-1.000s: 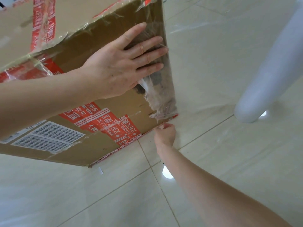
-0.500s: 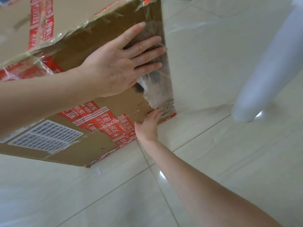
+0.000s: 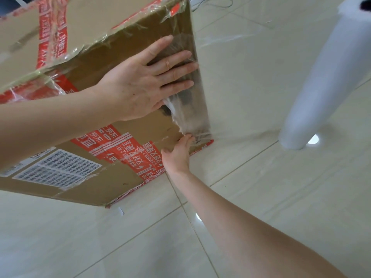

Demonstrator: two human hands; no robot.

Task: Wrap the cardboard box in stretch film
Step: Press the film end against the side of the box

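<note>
One cardboard box [image 3: 124, 173], stretch film [image 3: 193, 115] at its edge — left hand [image 3: 136, 87] fingers flat on it, right hand [image 3: 177, 155] fingers straight at its low end, one roll [image 3: 325, 87] apart.

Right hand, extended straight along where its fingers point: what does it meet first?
The bunched stretch film on the cardboard box, just ahead of the right hand; they may already touch, depth is unclear. Beyond it, the left hand.
</note>
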